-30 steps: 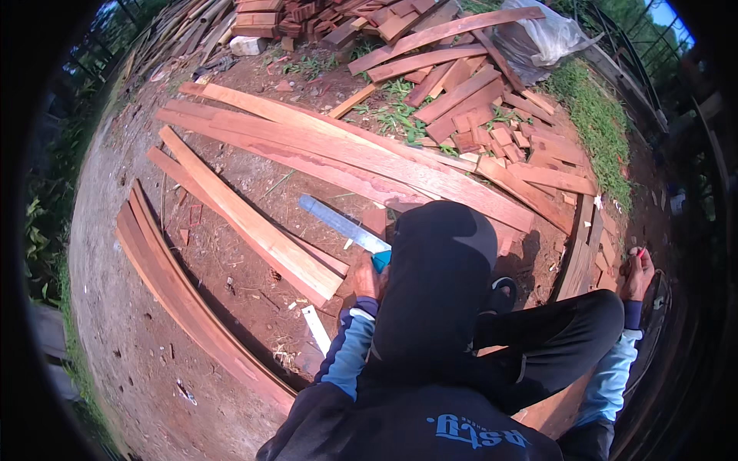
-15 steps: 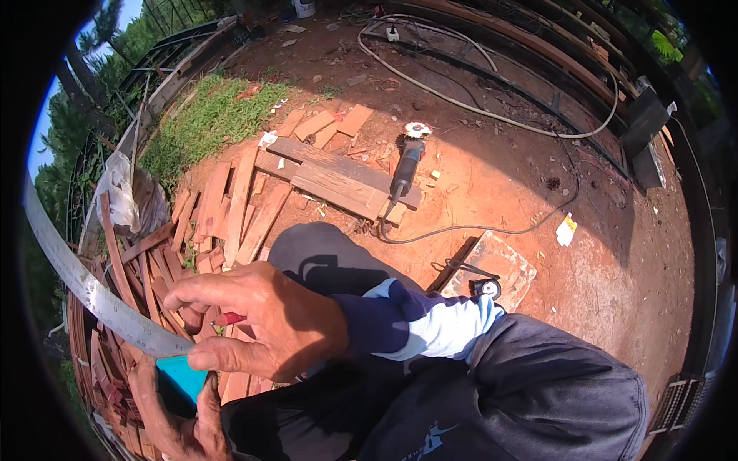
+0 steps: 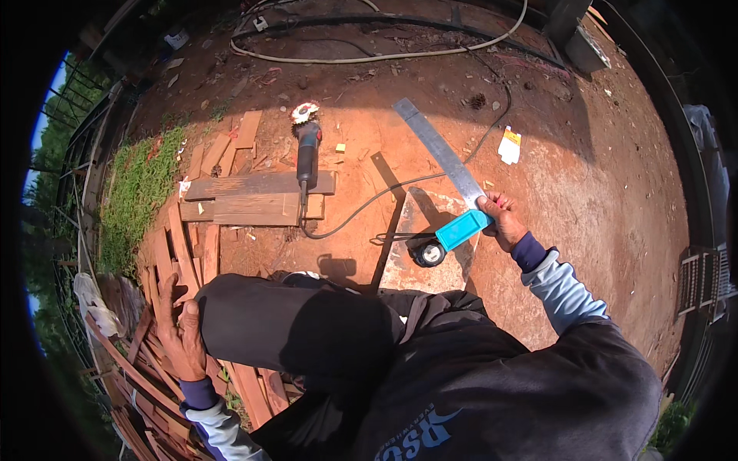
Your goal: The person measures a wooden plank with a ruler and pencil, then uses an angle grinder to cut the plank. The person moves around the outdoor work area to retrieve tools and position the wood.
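Note:
My right hand (image 3: 503,220) grips a try square, its thumb on the joint between the steel blade (image 3: 438,146) and the teal handle (image 3: 463,229). A bit of a red pencil (image 3: 501,203) shows among the same fingers. The square hangs above a pale, stained slab (image 3: 415,269), where a black rounded case with a white disc (image 3: 428,252), perhaps a tape measure, lies under the handle's end. Beside my bent knee, my left hand (image 3: 183,338) is open with its fingers apart, over a heap of reddish wood strips (image 3: 250,388).
An angle grinder (image 3: 307,154) with a toothed disc rests against flat boards (image 3: 257,209), its black cord trailing right across the dirt. Beyond lies a pale hose (image 3: 361,60). Grass (image 3: 138,196) grows at left. A white and yellow packet (image 3: 509,146) lies on the ground.
The try square has swung from the far left over to the right, now in my right hand alone. My left hand has let go of its handle. The view has turned rightward.

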The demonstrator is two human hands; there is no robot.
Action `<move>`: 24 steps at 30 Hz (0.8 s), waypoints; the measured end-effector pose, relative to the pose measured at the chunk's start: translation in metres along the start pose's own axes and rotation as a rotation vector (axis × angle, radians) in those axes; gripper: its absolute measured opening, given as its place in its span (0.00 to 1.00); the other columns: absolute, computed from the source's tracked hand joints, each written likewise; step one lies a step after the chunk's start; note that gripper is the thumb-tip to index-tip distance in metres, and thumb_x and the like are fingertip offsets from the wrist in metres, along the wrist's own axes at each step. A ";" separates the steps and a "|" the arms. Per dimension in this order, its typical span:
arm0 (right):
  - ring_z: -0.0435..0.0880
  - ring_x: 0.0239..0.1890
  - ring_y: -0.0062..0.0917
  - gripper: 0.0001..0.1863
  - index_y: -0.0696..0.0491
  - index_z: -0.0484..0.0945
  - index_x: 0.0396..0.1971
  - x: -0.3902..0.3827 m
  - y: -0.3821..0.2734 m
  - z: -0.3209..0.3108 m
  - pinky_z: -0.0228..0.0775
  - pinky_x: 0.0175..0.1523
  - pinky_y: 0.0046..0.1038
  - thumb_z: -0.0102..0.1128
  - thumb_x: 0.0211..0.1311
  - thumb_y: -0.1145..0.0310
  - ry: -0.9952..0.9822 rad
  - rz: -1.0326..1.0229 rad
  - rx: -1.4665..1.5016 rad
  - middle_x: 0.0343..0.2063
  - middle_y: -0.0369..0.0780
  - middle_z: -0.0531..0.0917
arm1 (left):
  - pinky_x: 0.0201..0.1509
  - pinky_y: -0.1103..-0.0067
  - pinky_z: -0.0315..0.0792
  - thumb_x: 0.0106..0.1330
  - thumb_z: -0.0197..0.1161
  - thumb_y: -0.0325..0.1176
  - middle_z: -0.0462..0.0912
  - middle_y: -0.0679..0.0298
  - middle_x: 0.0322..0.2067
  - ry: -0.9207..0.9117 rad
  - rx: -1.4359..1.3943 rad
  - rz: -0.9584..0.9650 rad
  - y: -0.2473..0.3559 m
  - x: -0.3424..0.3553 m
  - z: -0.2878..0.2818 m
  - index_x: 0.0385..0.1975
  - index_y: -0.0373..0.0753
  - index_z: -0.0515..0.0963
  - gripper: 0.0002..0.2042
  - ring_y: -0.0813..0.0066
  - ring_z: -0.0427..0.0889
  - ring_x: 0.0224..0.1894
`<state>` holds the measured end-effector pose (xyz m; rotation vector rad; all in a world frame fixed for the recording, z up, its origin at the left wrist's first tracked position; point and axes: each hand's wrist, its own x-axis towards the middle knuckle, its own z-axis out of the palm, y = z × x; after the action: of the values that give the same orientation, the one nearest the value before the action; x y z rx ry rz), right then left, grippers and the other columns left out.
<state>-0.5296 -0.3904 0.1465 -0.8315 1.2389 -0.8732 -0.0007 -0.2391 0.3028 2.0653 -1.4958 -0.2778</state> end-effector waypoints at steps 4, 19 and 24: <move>0.60 0.14 0.13 0.10 0.46 0.73 0.26 -0.020 0.071 -0.060 0.45 0.18 0.21 0.62 0.65 0.61 0.197 0.208 -0.008 0.17 0.27 0.69 | 0.55 0.71 0.71 0.71 0.58 0.49 0.79 0.49 0.51 -0.019 0.033 -0.321 -0.083 -0.044 -0.026 0.62 0.33 0.69 0.28 0.62 0.78 0.51; 0.69 0.12 0.18 0.17 0.53 0.80 0.23 -0.007 0.107 -0.038 0.59 0.17 0.26 0.65 0.63 0.56 0.220 0.174 -0.433 0.14 0.33 0.75 | 0.45 0.69 0.74 0.69 0.60 0.50 0.83 0.47 0.38 -0.004 0.374 -0.283 -0.148 -0.110 -0.053 0.55 0.30 0.75 0.27 0.59 0.82 0.39; 0.84 0.25 0.37 0.20 0.60 0.81 0.27 0.003 0.125 -0.038 0.73 0.33 0.38 0.67 0.58 0.55 0.314 -0.066 -1.009 0.21 0.48 0.82 | 0.41 0.70 0.74 0.67 0.62 0.50 0.82 0.49 0.32 -0.052 0.371 -0.366 -0.155 -0.115 -0.050 0.56 0.30 0.74 0.28 0.61 0.82 0.35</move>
<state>-0.5544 -0.3405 0.0287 -1.5676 1.9770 -0.3849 0.1077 -0.0837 0.2396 2.6492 -1.2619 -0.2045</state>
